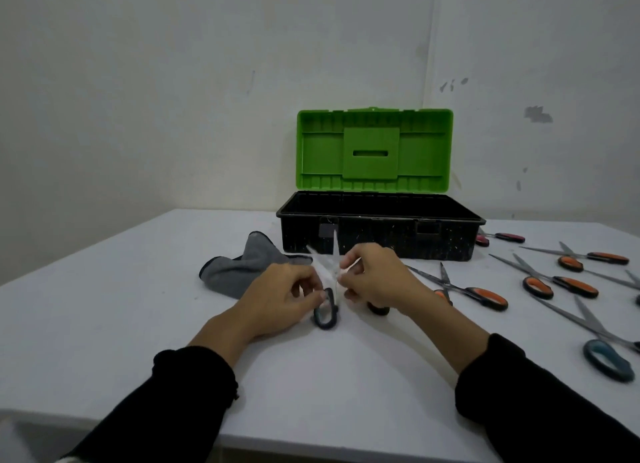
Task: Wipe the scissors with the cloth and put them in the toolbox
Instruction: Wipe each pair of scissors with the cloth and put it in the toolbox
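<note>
The task looks to be at an early stage. The left hand (280, 298) curls its fingers round the dark handle loop of a pair of scissors (327, 282), while the right hand (375, 277) pinches the same pair near the blades, which stand spread open and blurred just in front of the toolbox (381, 235). Neither hand holds the cloth (244, 268); it lies crumpled on the table (138, 289) just left of the hands, so wiping of this pair seems not yet begun. The toolbox stands with its green lid (374, 149) up, and no scissors can be seen inside, though its floor is hidden. Several other scissors (561, 282) lie to the right on the table, apparently awaiting their turn.
</note>
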Tool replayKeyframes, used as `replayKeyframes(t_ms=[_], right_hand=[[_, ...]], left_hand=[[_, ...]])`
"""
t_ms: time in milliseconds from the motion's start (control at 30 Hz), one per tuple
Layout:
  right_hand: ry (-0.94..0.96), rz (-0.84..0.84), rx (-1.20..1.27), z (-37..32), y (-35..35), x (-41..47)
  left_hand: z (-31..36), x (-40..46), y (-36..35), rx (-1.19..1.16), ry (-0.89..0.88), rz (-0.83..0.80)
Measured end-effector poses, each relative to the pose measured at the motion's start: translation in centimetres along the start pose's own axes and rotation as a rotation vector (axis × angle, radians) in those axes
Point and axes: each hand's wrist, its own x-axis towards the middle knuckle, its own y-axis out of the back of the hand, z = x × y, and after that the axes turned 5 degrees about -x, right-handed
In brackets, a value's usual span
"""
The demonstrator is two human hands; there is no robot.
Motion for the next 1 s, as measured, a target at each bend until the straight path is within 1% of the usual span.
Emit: replayKeyframes(t_ms=[100,167,233,300,433,533,600,633,700,767,833,900,1000], right_hand=[[0.029,0.103,0.251,-0.3,0.2,-0.1],[0.041,0.179,0.387,-0.5,0.4,0.1],[0.011,0.234,0.531,-0.7,0.9,0.5],[-0.026,0.232,0.713,-1.1,1.5,0.8],[-0.083,0.181,1.163,-2.3,1.0,1.4],[-0.127,0.237,1.461,-3.2,-0.4,1.9],[-0.186,0.293,1.582,-3.7,-1.3,2.4],[-0.227,0.309,1.597,-3.9,-1.7,2.5],[-0.302,0.317,1.548,-4.1,-2.3,2.9],[-0.332,0.324,1.49,-4.0,-2.6,3.4],[-0.351,0.338,1.449,-3.4,-2.6,4.0],[-0.349,0.328,1.417,-2.6,-2.5,4.5],[-0.336,0.3,1.312,-1.4,-2.6,5.0]], left_hand=[[0.0,0.1,-0.2,-0.111,-0.01,0.049],[0.1,0.2,-0.2,-0.175,-0.012,0.138],[0.4,0.4,0.1,-0.206,0.007,0.241],[0.4,0.8,0.6,-0.211,0.032,0.346],[0.2,1.3,1.3,-0.245,0.087,0.527],[0.4,1.5,1.3,-0.283,0.091,0.613],[0.7,1.5,1.3,-0.297,0.079,0.645],[0.8,1.6,1.2,-0.297,0.072,0.651],[0.9,1.7,0.9,-0.284,0.064,0.63],[0.7,1.9,0.8,-0.269,0.058,0.595],[-0.4,2.0,1.1,-0.202,0.055,0.586],[-2.1,2.1,1.5,-0.045,0.052,0.52],[-4.1,2.0,1.9,0.312,0.106,0.278]])
